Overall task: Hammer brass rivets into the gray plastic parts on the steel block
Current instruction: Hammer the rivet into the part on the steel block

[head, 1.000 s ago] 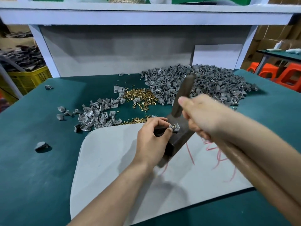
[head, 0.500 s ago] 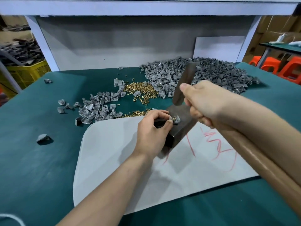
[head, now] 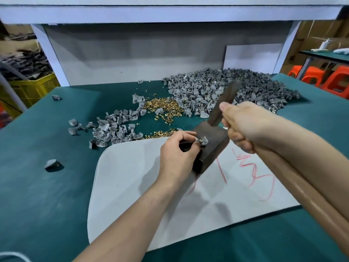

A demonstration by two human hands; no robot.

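Head view:
- Left hand (head: 177, 148) pinching gray plastic part (head: 202, 141) on top edge of steel block (head: 211, 148); small brass glint there, likely rivet.
- Block sitting on white sheet (head: 143, 186) on tabletop (head: 47, 195).
- Right hand (head: 243, 125) gripping hammer (head: 223, 104), head hanging just above block.
- Judging: striking step going on.
- Next blow needing square landing on rivet, missing fingertips.

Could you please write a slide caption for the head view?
The left hand pinches a gray part on the steel block while the right hand grips the hammer.
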